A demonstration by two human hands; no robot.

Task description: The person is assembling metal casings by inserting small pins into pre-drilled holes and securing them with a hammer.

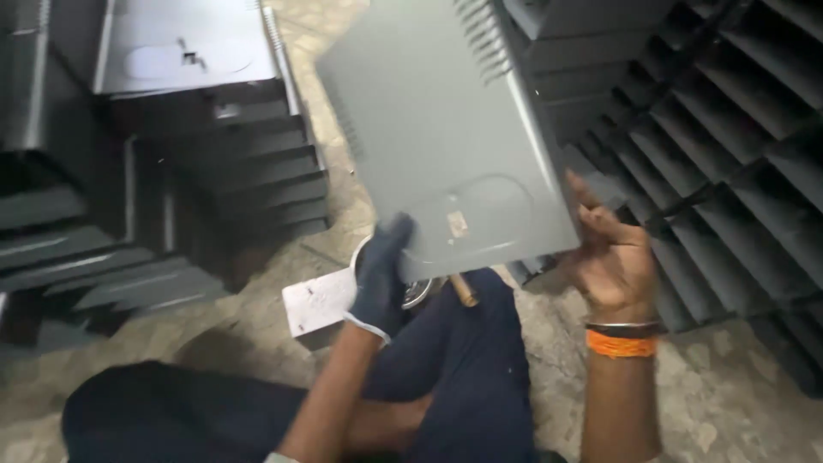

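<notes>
Matt grey sheet-metal panel (446,129), dark cloth glove (381,274), rough stone floor (729,403), wooden handle (464,290)

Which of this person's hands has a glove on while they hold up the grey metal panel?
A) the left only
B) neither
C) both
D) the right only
A: the left hand wears a dark glove on the grey metal panel's lower edge, while the right hand is bare, with bangles at the wrist.

Stacked metal panels (171,171) and racks (737,154) flank a bare floor strip (334,206).
</notes>
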